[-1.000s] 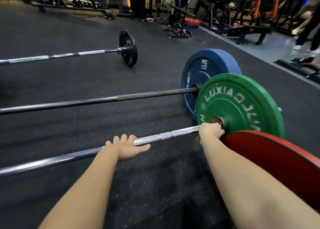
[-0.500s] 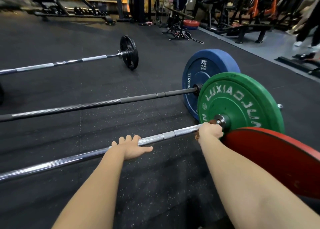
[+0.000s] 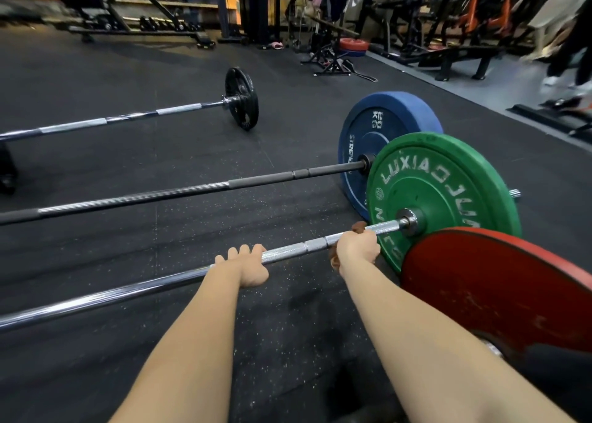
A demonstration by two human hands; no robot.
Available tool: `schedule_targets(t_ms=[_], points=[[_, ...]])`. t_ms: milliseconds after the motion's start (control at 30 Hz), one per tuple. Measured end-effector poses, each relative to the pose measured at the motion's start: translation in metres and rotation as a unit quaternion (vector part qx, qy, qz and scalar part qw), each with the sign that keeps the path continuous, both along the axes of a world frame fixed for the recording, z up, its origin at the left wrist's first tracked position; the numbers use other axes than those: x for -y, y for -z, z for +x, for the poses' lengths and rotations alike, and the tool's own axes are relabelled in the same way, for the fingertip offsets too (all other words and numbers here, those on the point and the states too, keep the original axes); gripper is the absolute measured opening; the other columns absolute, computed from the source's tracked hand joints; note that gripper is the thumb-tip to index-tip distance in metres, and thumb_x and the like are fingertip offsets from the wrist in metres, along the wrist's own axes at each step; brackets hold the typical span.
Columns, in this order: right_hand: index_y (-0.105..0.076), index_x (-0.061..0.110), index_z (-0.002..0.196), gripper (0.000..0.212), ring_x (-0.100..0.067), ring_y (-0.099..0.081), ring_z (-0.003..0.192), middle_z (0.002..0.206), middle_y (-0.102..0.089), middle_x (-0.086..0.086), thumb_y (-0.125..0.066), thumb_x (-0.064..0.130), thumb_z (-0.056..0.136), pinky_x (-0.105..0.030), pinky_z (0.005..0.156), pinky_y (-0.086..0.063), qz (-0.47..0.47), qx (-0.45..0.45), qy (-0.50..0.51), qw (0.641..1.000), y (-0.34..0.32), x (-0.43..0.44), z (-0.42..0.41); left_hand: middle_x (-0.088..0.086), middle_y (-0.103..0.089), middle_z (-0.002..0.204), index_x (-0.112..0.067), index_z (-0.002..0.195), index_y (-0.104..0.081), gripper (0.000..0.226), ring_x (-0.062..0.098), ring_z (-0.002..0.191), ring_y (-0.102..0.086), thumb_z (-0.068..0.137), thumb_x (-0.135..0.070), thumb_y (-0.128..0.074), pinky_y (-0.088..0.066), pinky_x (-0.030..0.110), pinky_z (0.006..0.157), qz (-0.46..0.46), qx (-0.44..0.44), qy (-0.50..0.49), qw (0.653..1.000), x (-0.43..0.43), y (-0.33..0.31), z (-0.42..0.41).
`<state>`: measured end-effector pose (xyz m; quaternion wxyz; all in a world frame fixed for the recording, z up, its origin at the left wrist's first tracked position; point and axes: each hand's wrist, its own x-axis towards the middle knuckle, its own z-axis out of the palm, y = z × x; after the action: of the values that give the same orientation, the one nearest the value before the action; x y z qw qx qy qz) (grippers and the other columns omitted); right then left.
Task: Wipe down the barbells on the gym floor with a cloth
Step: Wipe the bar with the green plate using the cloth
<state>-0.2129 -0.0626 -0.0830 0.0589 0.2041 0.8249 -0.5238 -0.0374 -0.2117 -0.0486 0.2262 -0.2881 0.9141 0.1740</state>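
Where three bars ran in from the left edge over the black floor (image 3: 96, 374), the far bar (image 3: 96, 122) ended in a small black plate (image 3: 242, 99). The mid bar (image 3: 144, 200) lay dark and dull, and the near bar (image 3: 96, 296) shone chrome. The left hand (image 3: 245, 267) gripped the near bar from above, fingers curled over its far side. Just to its right, past a short bare stretch of knurled bar, the right hand (image 3: 357, 249) was clamped round the same bar with a brown cloth (image 3: 359, 227) inside its grip. Bits of cloth showed beyond the fingers and below the heel of the hand. Past that hand a short length of bar ran to the collar of the green plate (image 3: 448, 192), which stood upright on the floor. The blue plate (image 3: 387, 118), on the mid bar, stood just behind the green one and was partly hidden by it. A red plate (image 3: 496, 294) filled the lower right, overlapping the green plate's lower edge. At the far right edge stood a blurred person (image 3: 573, 51) among the machines.
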Motion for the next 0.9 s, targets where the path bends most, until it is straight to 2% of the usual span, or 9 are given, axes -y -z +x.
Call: schedule_targets(t_ms=[67, 167, 300, 400, 567, 700, 900], points=[[-0.058, 0.012, 0.118, 0.030, -0.043, -0.068, 0.091, 0.120, -0.055, -0.016, -0.058, 0.018, 0.088, -0.057, 0.071, -0.062, -0.018, 0.002, 0.040, 0.999, -0.001, -0.003, -0.012, 0.007, -0.034, 0.152, -0.028, 0.153, -0.025, 0.060, 0.032, 0.139, -0.030, 0.095, -0.017, -0.035, -0.022, 0.051, 0.113, -0.008, -0.006, 0.006, 1.000, -0.001, 0.003, 0.001], [-0.051, 0.006, 0.131, 0.045, -0.046, -0.061, 0.106, 0.133, -0.048, -0.020, -0.064, 0.014, 0.088, -0.055, 0.090, -0.057, -0.010, -0.007, 0.063, 0.998, -0.010, -0.010, -0.027, 0.007, -0.035, 0.151, -0.027, 0.152, -0.025, 0.059, 0.032, 0.137, -0.030, 0.095, -0.015, -0.034, -0.023, 0.051, 0.112, -0.003, -0.010, 0.003, 1.000, 0.002, 0.006, -0.001], [-0.040, 0.005, 0.142, 0.045, -0.047, -0.052, 0.121, 0.144, -0.039, -0.021, -0.053, 0.013, 0.099, -0.052, 0.101, -0.047, 0.037, -0.019, 0.023, 0.999, -0.012, -0.016, -0.016, 0.007, -0.034, 0.151, -0.028, 0.153, -0.024, 0.059, 0.032, 0.137, -0.030, 0.096, -0.017, -0.035, -0.024, 0.050, 0.110, -0.001, -0.002, 0.007, 1.000, 0.004, 0.009, -0.002], [-0.035, 0.006, 0.143, 0.041, -0.048, -0.051, 0.121, 0.143, -0.036, -0.022, -0.043, 0.015, 0.104, -0.051, 0.101, -0.045, 0.058, -0.030, -0.035, 0.997, -0.011, -0.011, 0.003, 0.007, -0.034, 0.152, -0.028, 0.153, -0.024, 0.061, 0.032, 0.139, -0.029, 0.095, -0.015, -0.034, -0.023, 0.051, 0.113, -0.008, -0.001, 0.008, 1.000, 0.002, 0.007, -0.002], [-0.037, 0.008, 0.139, 0.038, -0.045, -0.056, 0.110, 0.132, -0.038, -0.019, -0.043, 0.019, 0.104, -0.049, 0.095, -0.050, 0.066, -0.034, -0.113, 0.991, -0.008, -0.005, 0.023, 0.008, -0.033, 0.154, -0.027, 0.154, -0.023, 0.064, 0.033, 0.140, -0.028, 0.093, -0.012, -0.035, -0.021, 0.054, 0.116, -0.010, -0.001, 0.010, 1.000, 0.000, 0.004, 0.000], [-0.044, 0.005, 0.136, 0.037, -0.044, -0.058, 0.112, 0.134, -0.046, -0.021, -0.044, 0.021, 0.102, -0.050, 0.097, -0.051, 0.055, -0.041, -0.065, 0.996, -0.011, -0.017, 0.003, 0.006, -0.035, 0.151, -0.028, 0.154, -0.025, 0.064, 0.031, 0.138, -0.029, 0.092, -0.017, -0.041, -0.022, 0.052, 0.113, -0.015, -0.015, 0.009, 1.000, 0.000, 0.006, 0.002], [-0.039, 0.007, 0.143, 0.049, -0.048, -0.052, 0.122, 0.142, -0.041, -0.022, -0.054, 0.016, 0.098, -0.051, 0.101, -0.045, 0.041, -0.042, 0.022, 0.998, -0.018, -0.023, -0.023, 0.005, -0.037, 0.148, -0.029, 0.152, -0.025, 0.063, 0.030, 0.136, -0.031, 0.093, -0.020, -0.044, -0.025, 0.050, 0.109, -0.015, -0.014, 0.009, 1.000, 0.002, 0.011, -0.003]])
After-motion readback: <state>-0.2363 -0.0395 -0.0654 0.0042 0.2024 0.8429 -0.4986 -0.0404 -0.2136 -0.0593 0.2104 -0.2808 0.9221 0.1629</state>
